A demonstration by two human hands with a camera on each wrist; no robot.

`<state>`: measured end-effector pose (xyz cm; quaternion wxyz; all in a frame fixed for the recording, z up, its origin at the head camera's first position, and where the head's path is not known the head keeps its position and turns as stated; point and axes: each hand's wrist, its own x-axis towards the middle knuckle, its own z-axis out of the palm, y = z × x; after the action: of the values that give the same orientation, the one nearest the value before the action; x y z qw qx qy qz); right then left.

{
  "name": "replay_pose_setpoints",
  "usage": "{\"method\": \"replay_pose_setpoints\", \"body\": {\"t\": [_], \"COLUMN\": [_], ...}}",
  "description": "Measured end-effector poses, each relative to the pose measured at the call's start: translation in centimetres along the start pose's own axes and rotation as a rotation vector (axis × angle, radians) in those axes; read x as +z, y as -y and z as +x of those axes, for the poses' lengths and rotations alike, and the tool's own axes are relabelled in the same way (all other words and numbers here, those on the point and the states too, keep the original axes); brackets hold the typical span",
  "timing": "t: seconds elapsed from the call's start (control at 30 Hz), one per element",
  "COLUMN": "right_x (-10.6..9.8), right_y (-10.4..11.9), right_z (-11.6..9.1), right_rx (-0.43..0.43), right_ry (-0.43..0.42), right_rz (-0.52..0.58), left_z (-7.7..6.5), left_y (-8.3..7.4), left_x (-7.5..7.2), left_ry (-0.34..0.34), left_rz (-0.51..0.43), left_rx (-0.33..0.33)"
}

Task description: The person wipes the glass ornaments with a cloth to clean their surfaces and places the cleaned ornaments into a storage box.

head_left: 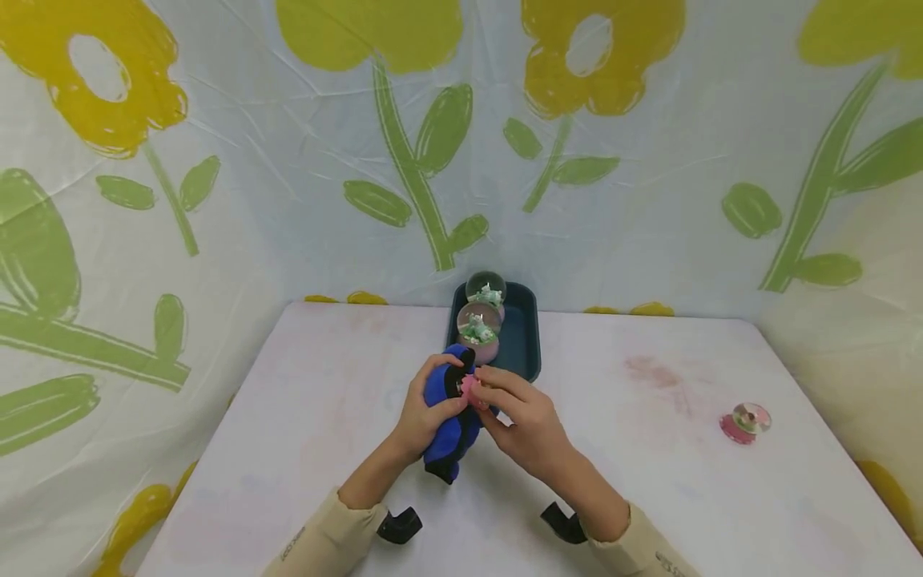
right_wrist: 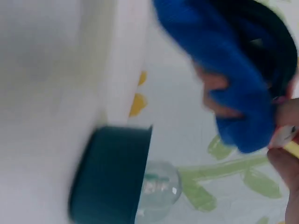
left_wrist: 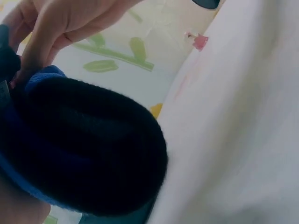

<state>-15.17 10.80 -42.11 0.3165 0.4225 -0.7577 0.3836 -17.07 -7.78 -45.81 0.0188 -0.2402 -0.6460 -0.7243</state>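
While the left hand [head_left: 417, 418] grips a blue-and-black soft thing [head_left: 447, 439], fingers bent over its far side and thumb on the near face, the right hand [head_left: 530, 421] pinches a small pink piece [head_left: 470, 388] between thumb and fingertips, right up against the dark part of it. So both hands are occupied, neither released. The soft thing sits between the two sets of fingers, held up over the table [head_left: 324, 393].

Progress: partway, I'd judge. Two globes look settled, the back globe [head_left: 486, 287] and the front globe [head_left: 479, 324], both in the dark tray [head_left: 521, 336] just beyond the fingertips. Left over: the pink piece, not yet clear of the fingers, and a loose globe [head_left: 746, 422] on a pink base, well out to the right of the right-hand fingers and touched by neither hand.

Whether the pink piece is going in or coming out (fingers cover most of it), can't tell. The wrist views don't settle it either: left is dark, right is blurred.
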Motion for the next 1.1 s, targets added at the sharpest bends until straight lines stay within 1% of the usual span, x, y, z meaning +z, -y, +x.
{"method": "replay_pose_setpoints", "body": {"t": [0.03,0.07,0.1,0.13,0.27,0.3,0.33,0.37,0.4,0.43,0.47,0.5,0.53,0.6,0.63,0.67,0.7,0.73,0.77,0.8,0.83,0.87,0.97,1.03,1.1], "right_x": [0.0,0.0,-0.1,-0.1,-0.5,-0.6,-0.7,-0.7,-0.7,-0.7,-0.7,-0.7,-0.7,-0.6,-0.7,-0.7,-0.8,-0.8,-0.9,-0.9,-0.9,-0.9,-1.0,-1.1,-1.4], "right_y": [0.0,0.0,0.0,0.0,0.1,0.1,0.1,0.1,0.1,0.1,0.1,0.1,0.0,-0.3,-0.5,-0.6,-0.8,-0.9,-0.9,-0.9,-0.9,-0.8,-0.5,-0.3,-0.2], "right_z": [-0.1,-0.1,-0.1,0.0,0.2,0.2,0.3,0.3,0.3,0.3,0.3,0.3,0.3,0.3,0.4,0.4,0.4,0.4,0.4,0.3,0.2,0.0,-0.4,-0.5,-0.6], "right_rx": [-0.008,0.006,0.046,0.106,0.388,0.441,0.473,0.486,0.475,0.439,0.383,0.302,0.204,-0.024,-0.132,-0.220,-0.278,-0.302,-0.287,-0.241,-0.165,-0.068,0.270,0.474,0.634], "right_ry": [-0.006,-0.010,-0.010,-0.009,-0.008,-0.009,-0.007,-0.004,0.001,0.010,0.019,0.029,0.039,0.038,0.031,0.021,0.012,0.004,-0.003,-0.007,-0.008,-0.006,-0.008,0.009,0.039], "right_rz": [0.010,0.034,0.079,0.130,0.369,0.410,0.424,0.423,0.408,0.370,0.319,0.257,0.190,0.067,0.014,-0.024,-0.042,-0.035,-0.015,0.017,0.065,0.132,0.329,0.416,0.457], "left_z": [-0.1,-0.1,-0.1,-0.1,0.1,0.2,0.2,0.2,0.2,0.2,0.2,0.1,0.1,0.0,0.0,-0.1,-0.1,-0.1,-0.1,-0.1,0.0,0.0,-0.1,-0.2,-0.4], "left_y": [-0.1,-0.2,-0.3,-0.3,-0.4,-0.4,-0.3,-0.4,-0.4,-0.4,-0.4,-0.4,-0.3,-0.3,-0.3,-0.2,-0.2,-0.1,-0.1,-0.1,0.0,0.0,0.1,0.3,0.5], "left_x": [0.0,0.0,0.0,-0.1,-0.4,-0.4,-0.5,-0.5,-0.5,-0.5,-0.5,-0.5,-0.5,-0.4,-0.4,-0.4,-0.3,-0.3,-0.3,-0.2,-0.2,-0.2,-0.2,-0.2,-0.2], "left_ry": [0.008,0.011,0.013,0.015,0.039,0.047,0.053,0.057,0.059,0.060,0.060,0.059,0.059,0.067,0.074,0.081,0.085,0.090,0.092,0.091,0.088,0.084,0.083,0.089,0.095], "left_rz": [-0.007,-0.003,0.013,0.030,0.081,0.092,0.097,0.101,0.102,0.100,0.096,0.086,0.074,0.044,0.027,0.014,0.006,0.003,0.004,0.011,0.022,0.036,0.065,0.080,0.088], "left_rx": [-0.003,0.002,0.011,0.025,0.079,0.086,0.090,0.088,0.083,0.076,0.067,0.059,0.050,0.030,0.021,0.016,0.012,0.012,0.014,0.020,0.026,0.033,0.050,0.056,0.056]}}
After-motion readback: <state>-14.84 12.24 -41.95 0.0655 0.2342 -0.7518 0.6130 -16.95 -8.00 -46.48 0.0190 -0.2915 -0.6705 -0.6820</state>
